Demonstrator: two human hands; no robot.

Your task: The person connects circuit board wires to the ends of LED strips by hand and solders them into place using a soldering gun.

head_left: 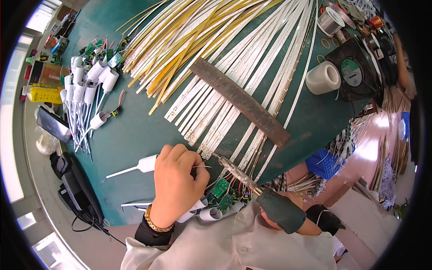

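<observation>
Left hand pinching thin wire; right hand wrapped around iron. Wire probably light, soft; iron likely stiff, best held by handle.

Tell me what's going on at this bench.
A person is working with both hands. The left hand pinches a thin wire, and the right hand grips a soldering iron, its tip near the lower ends of the white strips. A metal bar lies across those strips on the green table. A white cylinder with a cable is right by the left hand; whether it's held isn't clear.
</observation>
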